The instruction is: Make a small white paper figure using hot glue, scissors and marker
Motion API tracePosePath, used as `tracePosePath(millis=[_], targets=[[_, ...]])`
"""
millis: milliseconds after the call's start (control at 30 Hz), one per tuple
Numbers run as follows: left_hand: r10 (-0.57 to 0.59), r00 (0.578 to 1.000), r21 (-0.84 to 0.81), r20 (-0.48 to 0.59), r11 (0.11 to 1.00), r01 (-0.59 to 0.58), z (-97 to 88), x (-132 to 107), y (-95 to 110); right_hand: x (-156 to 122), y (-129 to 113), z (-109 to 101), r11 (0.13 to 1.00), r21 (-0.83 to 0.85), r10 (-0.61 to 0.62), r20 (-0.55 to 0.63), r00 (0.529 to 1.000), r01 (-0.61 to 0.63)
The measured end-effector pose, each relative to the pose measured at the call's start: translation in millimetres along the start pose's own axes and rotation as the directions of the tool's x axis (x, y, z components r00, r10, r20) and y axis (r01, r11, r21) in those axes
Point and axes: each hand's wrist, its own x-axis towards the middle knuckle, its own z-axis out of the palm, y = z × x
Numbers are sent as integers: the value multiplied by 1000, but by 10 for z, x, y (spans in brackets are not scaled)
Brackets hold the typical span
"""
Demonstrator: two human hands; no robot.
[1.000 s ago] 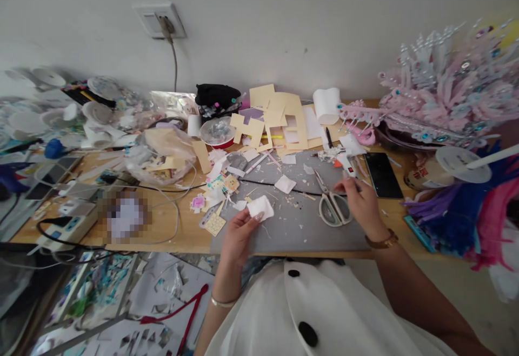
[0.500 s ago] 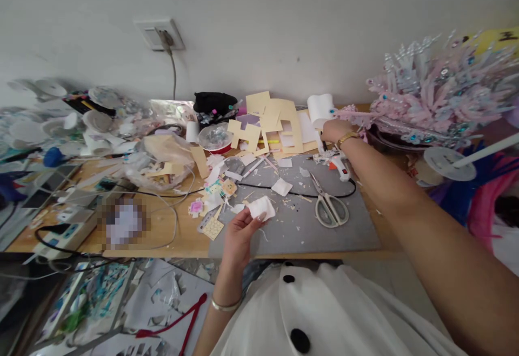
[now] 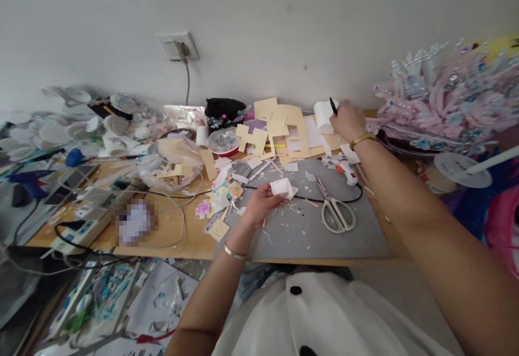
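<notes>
Pen (image 3: 333, 105) near-upright in right hand (image 3: 346, 122), scrap (image 3: 281, 187) in left hand (image 3: 259, 205)

White wall (image 3: 259, 31) with socket (image 3: 177, 46) behind cluttered wooden table (image 3: 170, 239).

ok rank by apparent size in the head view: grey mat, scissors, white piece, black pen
grey mat
scissors
white piece in the left hand
black pen, mostly hidden by the right hand, so its rank is unsure

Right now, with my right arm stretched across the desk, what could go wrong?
Your right hand, holding a black pen, reaches past the glue gun: the forearm might brush its tip or snag the black cord. The pen could also mark the white roll beside it.
</notes>
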Motion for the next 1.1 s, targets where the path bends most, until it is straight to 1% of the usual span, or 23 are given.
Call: tracePosePath(millis=[33, 67, 100, 133, 167, 200, 267, 300, 333, 367, 400, 433, 467, 500, 533, 567, 600, 667, 767, 900, 1000, 1067, 1100], targets=[[-8, 999, 12, 32, 1000, 8, 10, 81, 16, -48, -44, -117, 998, 40, 49, -77, 996, -46], [-18, 998, 23, 66, 1000, 17, 17, 159, 31, -124, -87, -234, 992, 124, 51, -137, 989, -34], [-29, 994, 36, 102, 999, 25, 21, 233, 45, -227, -128, -344, 970, 244, 52, -182, 982, -6], [-40, 990, 46, 136, 998, 33, 21, 302, 58, -352, -161, -440, 921, 389, 71, -202, 977, 13], [-51, 984, 53, 168, 998, 42, 19, 363, 69, -495, -187, -520, 840, 541, 92, -178, 980, 20], [-61, 979, 53, 196, 997, 52, 16, 417, 79, -648, -204, -577, 733, 680, 113, -114, 987, -5], [-81, 967, 24, 243, 997, 77, 4, 496, 96, -953, -224, -622, 460, 880, 85, 86, 993, -115], [-89, 961, -1, 262, 996, 92, -3, 521, 102, -1092, -232, -608, 323, 928, 36, 184, 982, -186], [-96, 955, -28, 280, 994, 108, -12, 538, 107, -1216, -243, -569, 198, 948, -12, 256, 967, -249], [-100, 950, -53, 295, 991, 121, -22, 547, 109, -1325, -260, -507, 94, 950, -60, 303, 951, -296], [-100, 947, -76, 305, 989, 129, -34, 550, 108, -1417, -284, -425, 27, 946, -96, 325, 941, -324], [-98, 945, -94, 311, 987, 133, -46, 550, 103, -1497, -315, -326, -9, 939, -124, 339, 933, -343], [-88, 947, -111, 310, 985, 129, -59, 547, 95, -1566, -350, -214, -8, 932, -142, 357, 923, -362], [-75, 949, -124, 306, 985, 118, -72, 543, 83, -1627, -387, -96, 9, 941, -97, 336, 937, -337], [-64, 950, -128, 307, 986, 108, -85, 540, 68, -1682, -423, 22, 56, 952, -45, 302, 952, -299], [-53, 950, -129, 308, 987, 97, -96, 539, 51, -1733, -455, 131, 119, 956, -25, 272, 962, -267], [-45, 949, -126, 312, 988, 89, -107, 540, 35, -1780, -482, 227, 162, 956, -20, 252, 967, -246], [-40, 946, -119, 321, 989, 82, -127, 551, 7, -1855, -515, 361, 275, 948, -38, 178, 983, -161], [-41, 943, -123, 330, 989, 86, -156, 581, -16, -1912, -535, 426, 387, 921, -55, 73, 996, -46], [-34, 956, -190, 291, 977, 92, -165, 608, -29, -1924, -555, 413, 481, 875, -13, 72, 997, -57], [-25, 963, -218, 269, 972, 86, -136, 601, -51, -1932, -562, 433, 582, 813, 33, -2, 999, -18], [-4, 967, -204, 255, 977, 58, -108, 590, -73, -1939, -560, 458, 629, 777, -17, -26, 1000, 31], [11, 969, -193, 247, 980, 39, -95, 584, -86, -1943, -557, 471, 634, 772, -58, -19, 998, 51]])
